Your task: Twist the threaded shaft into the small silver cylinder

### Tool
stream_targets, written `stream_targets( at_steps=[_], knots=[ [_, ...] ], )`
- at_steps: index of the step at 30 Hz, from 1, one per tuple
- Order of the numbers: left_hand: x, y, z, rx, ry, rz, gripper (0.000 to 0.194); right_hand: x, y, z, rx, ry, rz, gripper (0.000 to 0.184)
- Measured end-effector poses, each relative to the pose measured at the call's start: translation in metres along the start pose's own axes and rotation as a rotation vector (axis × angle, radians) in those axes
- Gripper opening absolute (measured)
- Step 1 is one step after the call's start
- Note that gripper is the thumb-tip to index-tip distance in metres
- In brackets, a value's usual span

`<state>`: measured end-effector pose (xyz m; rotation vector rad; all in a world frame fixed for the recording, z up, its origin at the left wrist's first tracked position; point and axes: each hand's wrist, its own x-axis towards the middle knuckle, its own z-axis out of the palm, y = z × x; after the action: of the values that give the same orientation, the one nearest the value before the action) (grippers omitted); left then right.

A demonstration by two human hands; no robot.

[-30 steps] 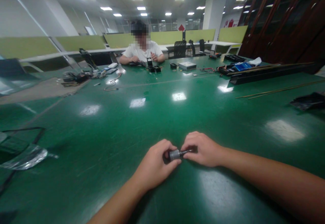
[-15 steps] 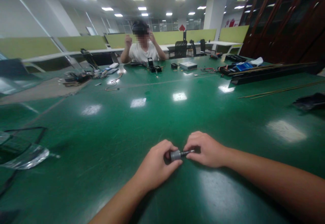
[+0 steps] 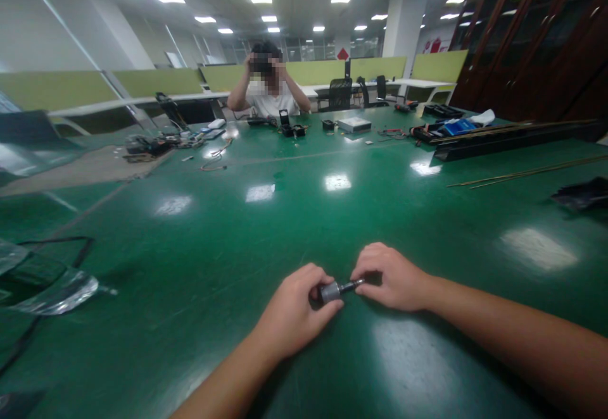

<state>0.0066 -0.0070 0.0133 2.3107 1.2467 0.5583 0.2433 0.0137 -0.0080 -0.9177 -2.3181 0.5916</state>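
Note:
A short cylindrical tool with a grey barrel and a narrow dark shaft lies low over the green tabletop; I cannot make out its exact kind. My left hand is closed around the barrel end, thumb on the near side and fingers on the far side, hiding its left end. At the other end, my right hand pinches the shiny tip of the thin shaft between thumb and forefinger. A small gap separates the two hands, with the shaft showing in it.
A clear plastic item with a black cord is at left. Thin rods and a black bag-like thing lie at right. Across the table sits a person, hands at head, behind black boxes and a silver box.
My right hand has slid slightly right along the shaft, baring more of it. My left hand keeps its hold. The person opposite has brought both hands to the head.

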Motion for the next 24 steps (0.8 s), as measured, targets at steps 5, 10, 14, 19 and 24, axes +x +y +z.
stream_targets(
  at_steps=[5, 10, 14, 19, 24],
  knots=[
    [-0.0006, -0.0016, -0.0027, 0.028, -0.015, -0.012, 0.012, -0.0003, 0.0013, -0.0010, -0.010, 0.003, 0.008, 0.012],
    [-0.0017, -0.0042, -0.0043, 0.022, -0.023, -0.022, 0.011, -0.0002, 0.0024, -0.0019, -0.018, 0.006, 0.027, 0.010],
    [-0.0015, -0.0056, -0.0042, 0.009, -0.016, -0.033, 0.011, -0.0002, 0.0029, -0.0026, -0.025, 0.013, 0.037, 0.008],
    [-0.0017, -0.0067, -0.0044, -0.005, -0.008, -0.030, 0.011, -0.0005, 0.0040, -0.0028, -0.037, 0.011, 0.039, 0.009],
    [-0.0013, -0.0055, -0.0057, -0.011, -0.007, -0.032, 0.011, -0.0005, 0.0034, -0.0046, -0.050, 0.006, 0.055, 0.009]
  ],
)
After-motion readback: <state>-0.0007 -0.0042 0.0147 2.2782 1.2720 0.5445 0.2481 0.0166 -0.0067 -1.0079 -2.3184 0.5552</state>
